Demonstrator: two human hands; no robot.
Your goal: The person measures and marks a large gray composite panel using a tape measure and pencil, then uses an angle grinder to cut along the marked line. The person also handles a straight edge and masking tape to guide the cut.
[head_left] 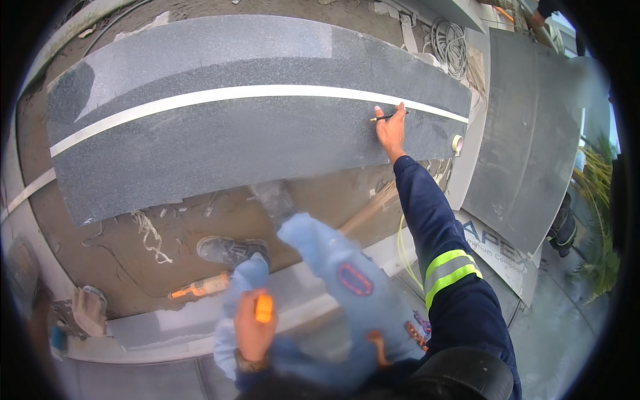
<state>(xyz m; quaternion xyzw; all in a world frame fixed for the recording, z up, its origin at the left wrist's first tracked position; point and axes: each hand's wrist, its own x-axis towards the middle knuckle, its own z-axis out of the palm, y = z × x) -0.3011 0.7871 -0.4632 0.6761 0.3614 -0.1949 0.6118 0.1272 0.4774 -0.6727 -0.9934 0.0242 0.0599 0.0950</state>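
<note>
A long dark grey stone-like slab [233,147] lies across the view, with a pale strip [267,91] running along its length that looks like masking tape. Over the slab's right part, my right hand [392,135] reaches to just below the strip. Its fingers are closed on a dark pencil [380,119], with fingertips close to the strip's lower edge. Low in the view, in front of my legs, my left hand [253,337] is wrapped round a compact orange tape measure [264,309]. No pulled-out blade shows. A roll of masking tape [457,145] stands at the slab's right end.
A second dark panel [527,140] leans at the right, above a pale printed sheet [500,257]. Coiled cable [449,47] lies at the upper right. An orange-ended tool [200,287] and white cord [153,237] are on the dusty ground near my shoe [230,250].
</note>
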